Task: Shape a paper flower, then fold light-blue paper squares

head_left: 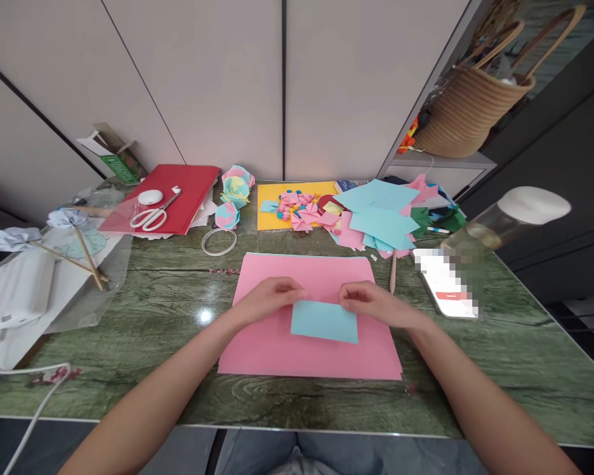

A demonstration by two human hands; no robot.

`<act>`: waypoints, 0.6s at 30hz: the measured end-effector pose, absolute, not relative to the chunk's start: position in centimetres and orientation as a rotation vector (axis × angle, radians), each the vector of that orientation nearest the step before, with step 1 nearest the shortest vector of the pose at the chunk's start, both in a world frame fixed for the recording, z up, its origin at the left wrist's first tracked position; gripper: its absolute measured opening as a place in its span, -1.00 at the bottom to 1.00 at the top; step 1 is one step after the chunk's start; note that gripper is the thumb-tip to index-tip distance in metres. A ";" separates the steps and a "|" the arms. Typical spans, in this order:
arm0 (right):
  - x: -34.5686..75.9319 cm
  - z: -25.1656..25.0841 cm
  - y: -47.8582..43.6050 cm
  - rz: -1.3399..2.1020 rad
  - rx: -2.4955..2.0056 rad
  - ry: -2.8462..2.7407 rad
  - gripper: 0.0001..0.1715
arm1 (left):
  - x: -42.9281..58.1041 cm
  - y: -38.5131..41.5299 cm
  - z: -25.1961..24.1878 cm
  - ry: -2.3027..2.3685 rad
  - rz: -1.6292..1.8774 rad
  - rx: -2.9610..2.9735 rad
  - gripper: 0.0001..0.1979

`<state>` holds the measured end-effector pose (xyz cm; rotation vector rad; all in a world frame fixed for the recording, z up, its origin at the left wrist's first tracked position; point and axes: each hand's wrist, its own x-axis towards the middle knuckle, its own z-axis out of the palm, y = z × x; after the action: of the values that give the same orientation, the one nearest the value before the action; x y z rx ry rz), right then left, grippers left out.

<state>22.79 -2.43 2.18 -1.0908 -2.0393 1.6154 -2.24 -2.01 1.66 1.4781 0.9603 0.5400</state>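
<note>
A light blue rectangle of paper (324, 322) is held by its two far corners above a stack of pink paper (267, 353). My left hand (276, 295) pinches the paper's far left corner between thumb and fingers. At the far right corner, my right hand (366, 300) pinches it in the same way. The blue piece tilts slightly, its right side a little nearer to me. Whether it is folded or a single layer I cannot tell.
White-handled scissors (151, 218) lie on a red folder (188, 191) at the back left. Paper flowers (236, 188) and a tape roll (219, 242) sit beside it. Blue sheets (383, 224) are piled at the back right, near a phone (445, 284) and a lidded jar (495, 224).
</note>
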 end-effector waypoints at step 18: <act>20.2 1.8 -3.9 1.527 -1.145 -1.980 -0.84 | -1.1 -3.7 1.8 0.911 0.562 1.589 -0.89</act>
<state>20.21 -3.88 1.78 -1.1451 -1.9798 1.5267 -1.06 -3.66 1.75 1.5892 0.9109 0.5621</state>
